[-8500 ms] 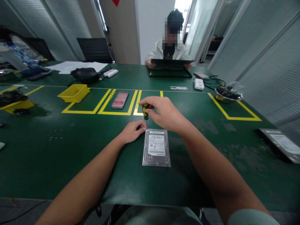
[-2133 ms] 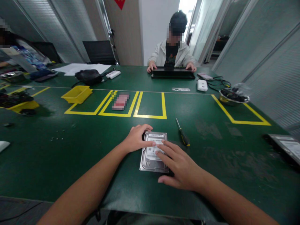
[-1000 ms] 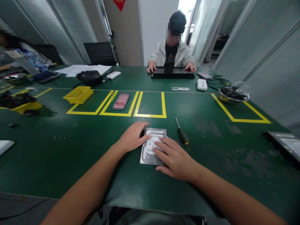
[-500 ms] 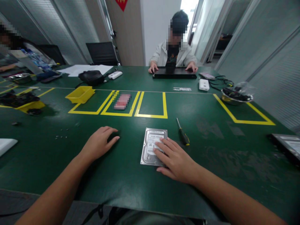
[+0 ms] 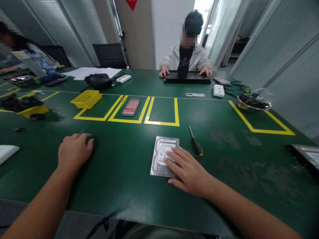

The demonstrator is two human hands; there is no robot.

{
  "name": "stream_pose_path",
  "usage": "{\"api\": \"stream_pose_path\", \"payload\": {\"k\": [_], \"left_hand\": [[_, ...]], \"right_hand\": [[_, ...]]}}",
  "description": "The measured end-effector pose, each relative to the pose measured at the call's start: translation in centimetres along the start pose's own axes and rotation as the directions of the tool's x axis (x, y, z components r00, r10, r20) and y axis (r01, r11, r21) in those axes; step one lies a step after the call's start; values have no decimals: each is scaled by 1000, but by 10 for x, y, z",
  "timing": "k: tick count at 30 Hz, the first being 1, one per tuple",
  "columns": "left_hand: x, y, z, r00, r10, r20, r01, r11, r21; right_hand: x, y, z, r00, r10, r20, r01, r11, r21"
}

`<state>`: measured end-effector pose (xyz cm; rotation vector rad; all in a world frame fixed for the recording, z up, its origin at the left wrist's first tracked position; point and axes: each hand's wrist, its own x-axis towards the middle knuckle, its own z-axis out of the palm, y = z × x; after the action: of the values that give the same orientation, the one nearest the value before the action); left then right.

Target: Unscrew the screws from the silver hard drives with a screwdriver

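Note:
A silver hard drive (image 5: 159, 162) with a white label lies flat on the green table. My right hand (image 5: 190, 171) rests on its right part, fingers stretched across the label and thumb by the near edge. To the right of the drive lies a screwdriver (image 5: 197, 147) with a black and yellow handle, touched by neither hand. My left hand (image 5: 74, 151) is well to the left, low over the table, with curled fingers. Its fingertips are hidden, and so is anything under them.
A yellow bin (image 5: 87, 99) stands beyond my left hand, and a fuller yellow bin (image 5: 36, 110) farther left. A metal bowl (image 5: 254, 104) sits at the right. Across the table, a person (image 5: 185, 56) has both hands on a flat black device (image 5: 186, 78).
My left hand has moved left, its fingers now more curled, to the spot where several tiny loose pieces lay. My right hand stays on the hard drive.

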<state>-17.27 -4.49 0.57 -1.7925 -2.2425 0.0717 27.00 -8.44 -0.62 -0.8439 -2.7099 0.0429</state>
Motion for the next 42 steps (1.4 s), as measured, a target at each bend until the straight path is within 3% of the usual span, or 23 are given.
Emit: {"api": "stream_pose_path", "payload": {"k": [3,7,11,17,23,28,36,42], "left_hand": [[1,-19,-4,986,-167,12,166,984,68],[2,-40,-6,935,-303,185,305,952,18],[1,-52,-2,922,-277,269,297,954,-37],[0,-60,8,952,-239,191,237,971,32],[-4,-59,4,966,-180,184,162,981,109],[-9,-60,7,962,-237,134,228,970,80],[-7,-67,14,942,-264,205,265,964,26],[2,-69,15,903,-276,328,301,953,-27]], "right_hand": [[0,0,1,1000,3,3,-3,1000,3],[0,1,0,1000,6,7,-6,1000,1],[-1,0,-1,1000,9,15,-9,1000,4],[-1,1,1,1000,8,18,-8,1000,5],[1,2,0,1000,14,24,-14,1000,4],[-1,2,0,1000,17,19,-17,1000,12],[-1,0,-1,999,17,29,-18,1000,22],[-1,0,-1,999,20,32,-21,1000,14]]}}
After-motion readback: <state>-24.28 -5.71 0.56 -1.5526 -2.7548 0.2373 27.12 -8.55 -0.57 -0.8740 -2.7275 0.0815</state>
